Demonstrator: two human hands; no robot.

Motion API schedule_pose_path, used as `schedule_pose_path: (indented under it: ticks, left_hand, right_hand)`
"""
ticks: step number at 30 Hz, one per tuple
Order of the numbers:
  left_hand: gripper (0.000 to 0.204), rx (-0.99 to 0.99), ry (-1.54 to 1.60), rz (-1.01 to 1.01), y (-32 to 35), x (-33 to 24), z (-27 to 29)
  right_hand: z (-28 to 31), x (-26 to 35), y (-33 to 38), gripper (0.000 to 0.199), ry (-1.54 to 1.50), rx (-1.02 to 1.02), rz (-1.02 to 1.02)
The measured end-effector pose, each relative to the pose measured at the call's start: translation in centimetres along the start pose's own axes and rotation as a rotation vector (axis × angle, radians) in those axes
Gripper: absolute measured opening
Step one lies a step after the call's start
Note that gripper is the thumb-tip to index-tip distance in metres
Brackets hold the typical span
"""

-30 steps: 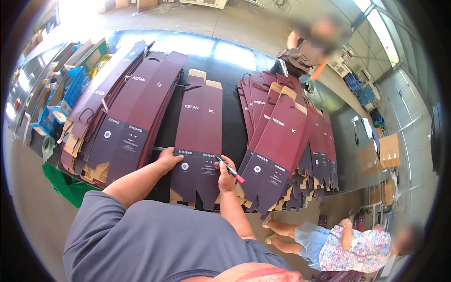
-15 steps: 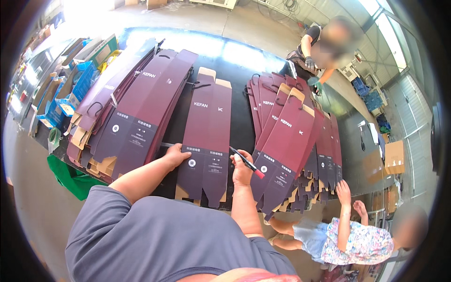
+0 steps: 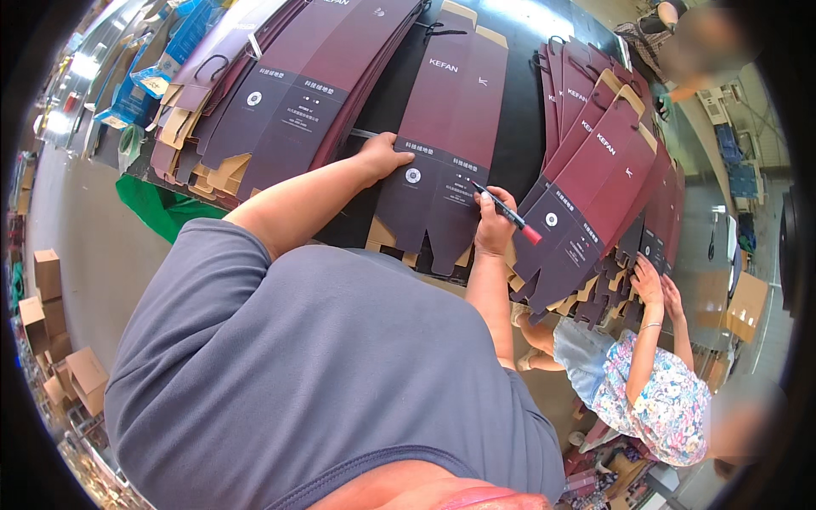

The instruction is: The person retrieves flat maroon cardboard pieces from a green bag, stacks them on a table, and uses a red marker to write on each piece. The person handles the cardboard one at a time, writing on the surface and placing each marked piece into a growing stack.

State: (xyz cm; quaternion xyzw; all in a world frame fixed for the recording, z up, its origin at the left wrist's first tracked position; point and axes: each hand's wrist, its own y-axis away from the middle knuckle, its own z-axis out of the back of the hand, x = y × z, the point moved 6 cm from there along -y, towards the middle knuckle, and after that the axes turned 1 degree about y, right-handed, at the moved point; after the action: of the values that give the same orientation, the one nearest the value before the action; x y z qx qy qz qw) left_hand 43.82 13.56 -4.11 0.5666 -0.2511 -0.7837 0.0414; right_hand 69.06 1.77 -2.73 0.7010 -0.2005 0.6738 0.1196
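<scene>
- Head view: a flat maroon carton blank (image 3: 446, 136) lies lengthwise on the dark table (image 3: 518, 144), its cut flaps reaching the near edge just in front of the person's grey shirt.
- Bare dark strips of table run along both long sides of the blank; beyond them a fanned stack of blanks (image 3: 289, 93) lies to the left and a second overlapped stack (image 3: 595, 178) to the right, so side room is narrow.
- The left hand (image 3: 382, 157) lies flat, fingers loose and gripping nothing, pressing the blank's left edge, the forearm stretched out from the shoulder.
- The right hand (image 3: 495, 223) is clenched around a black marker with a red cap (image 3: 507, 212), its tip touching the printed panel near the blank's lower right.
- Another person's two hands (image 3: 654, 285) rest on the flaps of the right stack at the table edge.
- Brown boxes (image 3: 51, 331) stand on the floor at far left; what they hold cannot be seen.
</scene>
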Motion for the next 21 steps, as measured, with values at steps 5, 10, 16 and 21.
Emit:
schedule_pose_path:
  ticks: [5,10,16,21]
  left_hand:
    - [0.032,0.023,0.069,0.029,-0.2,0.3,-0.1]
    - [0.033,0.008,0.048,0.037,0.4,-0.5,-0.1]
    - [0.036,-0.003,0.036,0.04,0.8,-0.7,0.1]
    - [0.037,-0.003,0.01,0.039,1.3,-1.2,0.1]
  right_hand:
    - [-0.7,0.0,-1.1,0.018,0.129,0.041,0.03]
    - [-0.5,-0.7,-1.6,0.019,0.309,0.024,0.154]
    - [-1.0,0.0,-1.5,0.023,0.351,0.003,0.158]
    - [-1.1,0.1,-1.5,0.023,0.423,0.005,0.222]
